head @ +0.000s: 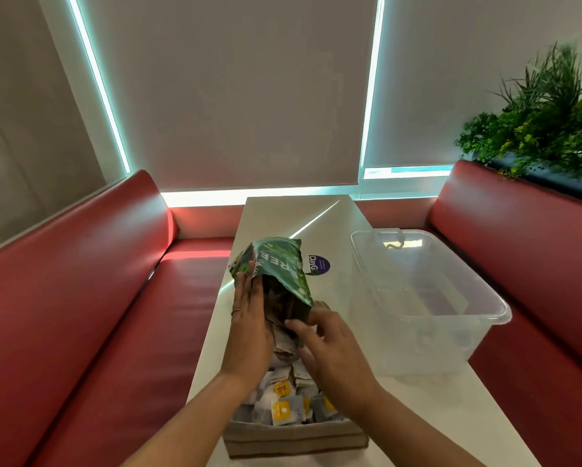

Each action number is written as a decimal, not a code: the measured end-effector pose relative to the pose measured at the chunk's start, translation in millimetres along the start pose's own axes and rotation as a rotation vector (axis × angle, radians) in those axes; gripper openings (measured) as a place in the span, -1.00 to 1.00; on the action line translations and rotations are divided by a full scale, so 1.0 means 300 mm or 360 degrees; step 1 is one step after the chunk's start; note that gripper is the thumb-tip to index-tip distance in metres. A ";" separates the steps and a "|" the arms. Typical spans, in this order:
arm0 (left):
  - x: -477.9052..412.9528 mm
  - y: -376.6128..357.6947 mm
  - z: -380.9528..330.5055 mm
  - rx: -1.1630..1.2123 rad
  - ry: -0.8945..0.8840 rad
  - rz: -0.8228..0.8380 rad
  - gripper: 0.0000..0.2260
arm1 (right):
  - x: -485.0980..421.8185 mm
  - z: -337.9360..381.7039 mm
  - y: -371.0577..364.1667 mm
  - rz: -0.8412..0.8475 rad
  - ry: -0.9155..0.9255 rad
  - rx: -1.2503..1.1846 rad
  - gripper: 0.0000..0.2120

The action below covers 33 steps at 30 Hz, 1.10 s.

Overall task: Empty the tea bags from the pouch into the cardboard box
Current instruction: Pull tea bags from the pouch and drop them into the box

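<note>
A green printed pouch point(276, 264) is tipped mouth-down above the cardboard box point(293, 436) at the near end of the table. Tea bags point(282, 404), white with yellow tags, lie heaped in the box, and more hang out of the pouch's mouth. My left hand point(249, 328) presses flat along the pouch's left side. My right hand point(330, 352) pinches the lower right edge of the pouch's mouth. The far part of the box is hidden behind my hands.
A clear plastic tub point(427, 298) stands on the white table point(444, 419) to the right of the box. A round blue sticker point(319, 264) lies on the table behind the pouch. Red bench seats point(90, 318) line both sides, with plants point(545, 123) at the upper right.
</note>
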<state>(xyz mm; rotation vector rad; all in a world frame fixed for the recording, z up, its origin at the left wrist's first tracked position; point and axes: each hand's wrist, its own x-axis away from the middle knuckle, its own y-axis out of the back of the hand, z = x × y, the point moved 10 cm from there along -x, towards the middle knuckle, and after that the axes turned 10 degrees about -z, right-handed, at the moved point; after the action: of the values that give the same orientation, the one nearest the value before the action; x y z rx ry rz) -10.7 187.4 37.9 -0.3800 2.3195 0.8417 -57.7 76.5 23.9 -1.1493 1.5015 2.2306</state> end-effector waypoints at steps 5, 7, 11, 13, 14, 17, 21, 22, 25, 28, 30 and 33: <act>0.032 -0.015 0.039 -0.0003 0.0090 0.0101 -0.29 | 0.006 0.002 -0.087 0.0169 -0.0002 0.0131 -0.55; 0.057 -0.023 0.055 -0.0004 0.0105 0.0170 -0.27 | 0.010 -0.037 -0.115 0.0260 -0.0142 0.0100 -0.58; 0.110 -0.046 0.088 -0.0026 0.0116 0.0348 -0.29 | 0.039 -0.095 -0.171 0.0440 -0.0277 0.0118 -0.51; 0.132 -0.057 0.098 -0.0032 0.0123 0.0412 -0.30 | 0.050 -0.111 -0.195 0.0493 -0.0316 0.0152 -0.50; 0.141 -0.063 0.099 -0.0027 0.0120 0.0437 -0.30 | 0.052 -0.116 -0.205 0.0497 -0.0336 0.0156 -0.50; 0.157 -0.075 0.095 0.0013 0.0112 0.0479 -0.24 | 0.050 -0.127 -0.233 0.0483 -0.0372 0.0174 -0.49; 0.152 -0.077 0.074 0.0057 0.0036 0.0497 -0.13 | 0.045 -0.129 -0.290 0.0626 -0.0416 0.0168 -0.35; 0.150 -0.079 0.074 0.0053 0.0036 0.0515 -0.12 | 0.044 -0.129 -0.301 0.0664 -0.0420 0.0159 -0.33; 0.146 -0.083 0.079 0.0087 0.0038 0.0546 -0.10 | 0.035 -0.130 -0.326 0.0763 -0.0400 0.0167 -0.35; 0.141 -0.092 0.086 0.0114 0.0066 0.0560 -0.15 | 0.028 -0.141 -0.340 0.0849 -0.0386 0.0267 -0.42; 0.139 -0.099 0.091 0.0105 0.0093 0.0578 -0.17 | 0.022 -0.144 -0.345 0.0859 -0.0392 0.0316 -0.45; 0.141 -0.108 0.094 0.0094 0.0093 0.0628 -0.17 | 0.014 -0.144 -0.354 0.0845 -0.0415 0.0326 -0.43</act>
<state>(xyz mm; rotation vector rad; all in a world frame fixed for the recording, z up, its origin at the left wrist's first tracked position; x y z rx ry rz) -14.8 179.4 -21.7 0.0864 2.5084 0.9523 20.1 86.9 -59.6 -0.4062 2.0296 2.3366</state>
